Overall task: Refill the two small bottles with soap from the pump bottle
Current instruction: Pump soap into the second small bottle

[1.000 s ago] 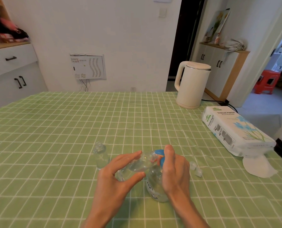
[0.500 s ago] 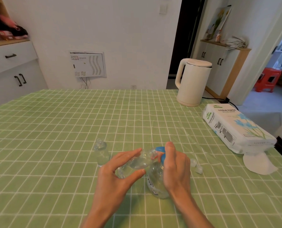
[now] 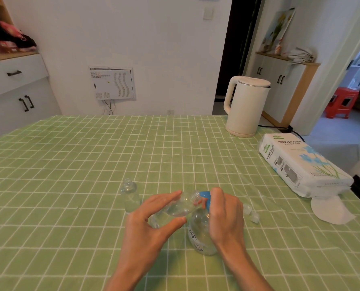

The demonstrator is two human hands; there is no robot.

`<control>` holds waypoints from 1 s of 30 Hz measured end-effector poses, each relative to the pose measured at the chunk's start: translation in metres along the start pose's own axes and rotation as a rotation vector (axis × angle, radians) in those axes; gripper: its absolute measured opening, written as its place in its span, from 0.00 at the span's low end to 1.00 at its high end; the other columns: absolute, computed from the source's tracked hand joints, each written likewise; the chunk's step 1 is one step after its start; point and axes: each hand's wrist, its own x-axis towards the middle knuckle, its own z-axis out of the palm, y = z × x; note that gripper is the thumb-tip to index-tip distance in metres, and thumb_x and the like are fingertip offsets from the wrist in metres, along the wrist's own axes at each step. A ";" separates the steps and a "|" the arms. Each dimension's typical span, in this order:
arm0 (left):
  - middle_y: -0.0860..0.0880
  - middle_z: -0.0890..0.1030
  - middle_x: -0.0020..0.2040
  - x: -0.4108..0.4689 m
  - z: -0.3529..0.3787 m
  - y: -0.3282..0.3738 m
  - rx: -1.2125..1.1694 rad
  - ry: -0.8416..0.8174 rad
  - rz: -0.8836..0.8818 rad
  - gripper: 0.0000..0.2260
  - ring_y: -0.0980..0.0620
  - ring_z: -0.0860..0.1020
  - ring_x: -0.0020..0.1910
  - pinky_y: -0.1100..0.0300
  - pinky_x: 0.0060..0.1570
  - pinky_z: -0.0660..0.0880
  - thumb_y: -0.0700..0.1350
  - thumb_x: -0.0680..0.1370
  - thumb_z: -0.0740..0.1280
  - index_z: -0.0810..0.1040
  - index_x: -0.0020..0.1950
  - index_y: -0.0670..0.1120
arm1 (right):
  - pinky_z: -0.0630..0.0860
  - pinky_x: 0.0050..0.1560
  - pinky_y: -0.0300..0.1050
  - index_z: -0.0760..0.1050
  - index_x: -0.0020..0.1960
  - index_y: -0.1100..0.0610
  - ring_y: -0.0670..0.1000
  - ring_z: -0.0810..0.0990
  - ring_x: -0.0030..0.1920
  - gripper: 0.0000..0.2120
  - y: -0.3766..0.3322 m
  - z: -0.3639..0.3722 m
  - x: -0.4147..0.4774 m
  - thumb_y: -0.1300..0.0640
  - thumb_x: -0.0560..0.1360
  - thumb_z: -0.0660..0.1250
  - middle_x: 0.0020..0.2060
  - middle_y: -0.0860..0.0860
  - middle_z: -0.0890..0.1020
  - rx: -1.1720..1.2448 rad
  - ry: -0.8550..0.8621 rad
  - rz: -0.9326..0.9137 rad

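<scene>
I have one small bottle tipped at the pump bottle
My left hand pinches the small bottle in its grip, neck toward the blue pump head; I can't quite tell if they touch. My right hand curls its grip over the pump bottle, which stands on the counter. The other small bottle stands uncapped just left of my hands

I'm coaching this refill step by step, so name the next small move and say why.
Probably press the blue pump head down with the right hand, which grips it: the left hand holds a small bottle tilted, its open mouth at the nozzle.
</scene>
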 end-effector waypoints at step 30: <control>0.61 0.87 0.55 0.001 0.003 0.005 0.045 0.046 -0.052 0.19 0.56 0.84 0.57 0.58 0.56 0.73 0.54 0.66 0.80 0.83 0.55 0.60 | 0.62 0.34 0.45 0.72 0.22 0.42 0.44 0.69 0.23 0.30 0.001 0.002 -0.002 0.35 0.77 0.47 0.17 0.40 0.70 0.010 0.010 0.024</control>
